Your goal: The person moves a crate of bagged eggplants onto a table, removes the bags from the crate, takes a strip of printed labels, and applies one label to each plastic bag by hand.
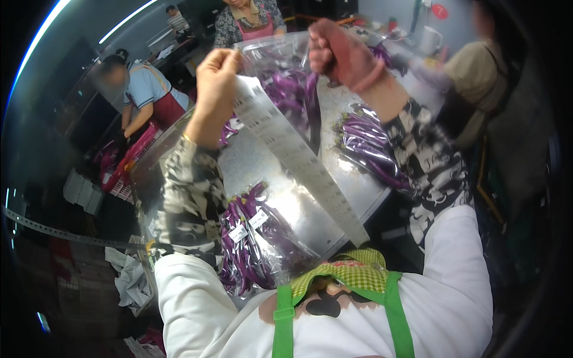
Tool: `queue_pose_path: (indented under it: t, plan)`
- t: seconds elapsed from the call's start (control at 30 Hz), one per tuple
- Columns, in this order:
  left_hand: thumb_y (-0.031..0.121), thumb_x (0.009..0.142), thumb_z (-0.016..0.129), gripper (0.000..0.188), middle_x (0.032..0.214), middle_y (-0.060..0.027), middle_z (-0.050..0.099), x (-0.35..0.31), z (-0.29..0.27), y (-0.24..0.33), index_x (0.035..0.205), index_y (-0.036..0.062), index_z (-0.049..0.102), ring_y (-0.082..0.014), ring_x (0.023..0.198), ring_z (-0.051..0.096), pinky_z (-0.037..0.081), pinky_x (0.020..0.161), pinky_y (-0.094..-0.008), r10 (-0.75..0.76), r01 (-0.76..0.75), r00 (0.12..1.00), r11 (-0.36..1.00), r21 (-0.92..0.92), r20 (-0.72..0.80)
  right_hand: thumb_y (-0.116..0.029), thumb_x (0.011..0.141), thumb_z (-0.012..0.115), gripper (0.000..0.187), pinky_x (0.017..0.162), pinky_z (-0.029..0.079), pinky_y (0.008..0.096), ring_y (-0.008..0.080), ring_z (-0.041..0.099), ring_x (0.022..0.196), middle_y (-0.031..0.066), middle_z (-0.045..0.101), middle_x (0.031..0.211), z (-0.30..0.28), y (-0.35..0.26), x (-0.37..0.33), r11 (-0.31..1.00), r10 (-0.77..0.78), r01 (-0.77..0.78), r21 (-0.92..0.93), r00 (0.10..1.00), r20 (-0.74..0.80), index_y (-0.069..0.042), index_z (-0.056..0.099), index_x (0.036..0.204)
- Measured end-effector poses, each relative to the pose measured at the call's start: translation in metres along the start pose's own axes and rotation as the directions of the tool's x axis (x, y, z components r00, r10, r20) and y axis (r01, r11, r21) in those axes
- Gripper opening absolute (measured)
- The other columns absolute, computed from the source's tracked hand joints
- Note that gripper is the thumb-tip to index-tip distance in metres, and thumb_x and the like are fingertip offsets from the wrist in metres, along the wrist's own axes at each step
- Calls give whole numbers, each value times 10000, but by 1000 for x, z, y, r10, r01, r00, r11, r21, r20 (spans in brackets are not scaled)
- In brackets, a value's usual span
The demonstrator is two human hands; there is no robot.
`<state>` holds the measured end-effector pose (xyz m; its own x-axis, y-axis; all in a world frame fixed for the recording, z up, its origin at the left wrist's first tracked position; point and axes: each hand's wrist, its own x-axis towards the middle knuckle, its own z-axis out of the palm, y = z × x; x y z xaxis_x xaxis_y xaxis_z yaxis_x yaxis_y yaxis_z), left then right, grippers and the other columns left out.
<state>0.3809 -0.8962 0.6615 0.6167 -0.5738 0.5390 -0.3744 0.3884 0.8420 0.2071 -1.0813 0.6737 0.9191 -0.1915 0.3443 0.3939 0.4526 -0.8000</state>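
Note:
My left hand [218, 77] is closed at the upper left corner of a clear plastic bag of long purple eggplants [289, 89]. From beside its fingers a long white strip of printed labels [292, 152] hangs slantwise toward my apron. My right hand [347, 58], slightly blurred, is a closed fist at the bag's upper right edge; its fingertips are partly hidden. Between the two hands the bag is spread upright. Nearer me, on the metal table, lie bagged eggplants [245, 244] with small white labels. Another bagged bunch of eggplants [370, 146] rests by my right forearm.
The shiny metal table [286, 200] spans the space before me. At the left a person in a blue shirt [149, 89] bends over a pink crate [134, 155]. Another person in a pink apron [253, 30] stands across the table, and one in a tan top [477, 71] at right.

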Motion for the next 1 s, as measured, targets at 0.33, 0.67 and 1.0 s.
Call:
queue_pose_path:
  t: [0.33,0.67,1.0]
  plan:
    - [-104,852,628,109,912,-73,590,-208,15,-3,912,-16,608,-130,718,536,415,617,-218,131,-198,964,935,295,230,-188,931,670,239,493,403,238,96,522,552,50,574,661,14,62,-193,893,-161,108,-438,983,-86,-18,573,794]
    - [128,932,670,206,964,-39,660,-385,25,-87,1093,5,634,-72,820,561,464,718,-228,-853,885,325,426,186,410,-146,929,609,217,569,411,296,156,464,552,59,527,637,-9,219,-375,634,282,-698,-333,610,-741,6,566,779]
    - [261,916,701,293,730,-48,658,-390,51,-127,875,-29,686,-97,624,585,468,571,-229,-929,998,-18,7,67,370,-259,887,732,314,666,437,248,85,512,740,30,565,796,-24,222,-368,537,75,-703,-466,590,-804,-2,552,880]
